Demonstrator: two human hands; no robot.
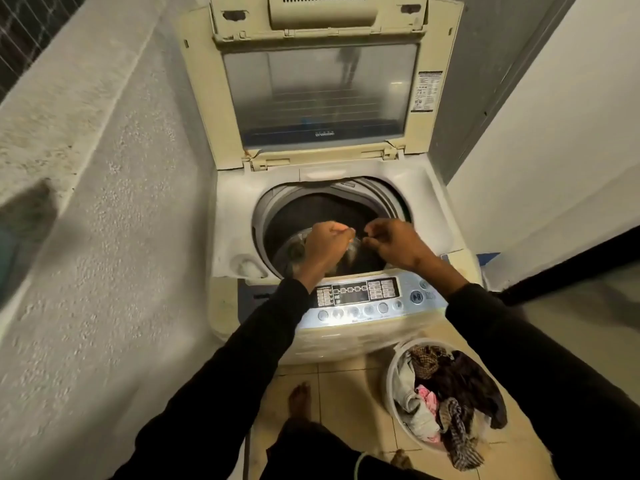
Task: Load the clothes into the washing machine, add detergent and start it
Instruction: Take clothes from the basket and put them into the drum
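The top-loading washing machine (pixel 429 209) stands with its lid (pixel 318 91) raised. Dark clothes (pixel 329 207) lie inside the drum (pixel 268 216). Both of my hands hover over the drum opening, close together. My left hand (pixel 323 247) is closed on a small pale, translucent packet (pixel 352 247); it is too blurred to read. My right hand (pixel 398 244) pinches at the packet's right edge with thumb and fingers. The control panel (pixel 356 294) lies just below my wrists.
A white laundry basket (pixel 390 370) with several mixed clothes (pixel 453 386) stands on the tiled floor at the machine's front right. A rough plaster wall (pixel 104 220) runs along the left. A white wall (pixel 554 150) closes the right. My bare feet are on the tiles.
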